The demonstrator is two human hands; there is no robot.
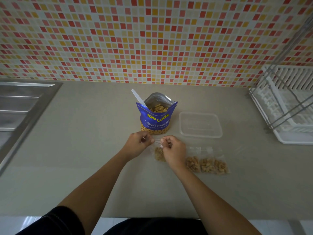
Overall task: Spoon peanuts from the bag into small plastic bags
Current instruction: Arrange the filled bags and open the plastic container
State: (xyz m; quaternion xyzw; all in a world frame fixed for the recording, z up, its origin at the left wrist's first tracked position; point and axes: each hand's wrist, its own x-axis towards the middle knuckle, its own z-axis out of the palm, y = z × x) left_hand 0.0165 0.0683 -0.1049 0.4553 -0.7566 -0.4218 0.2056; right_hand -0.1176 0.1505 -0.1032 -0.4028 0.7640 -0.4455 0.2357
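Beige matte countertop (67,167): front edge at frame bottom, open room lower left. Left hand (137,144) and right hand (173,150), frame centre, both pinching top of small clear plastic bag (159,153) part-filled with peanuts. Three filled clear bags (206,165) just right. Beyond: clear rectangular plastic container (200,124); upright blue foil peanut bag (156,114), open, white plastic spoon (138,98) inside. Steel sink (22,106) left edge; white dish rack (288,106) right edge.

Dim, even light; my arms cast faint shadows on the matte beige surface (84,150); wide-angle bending warps the edges.
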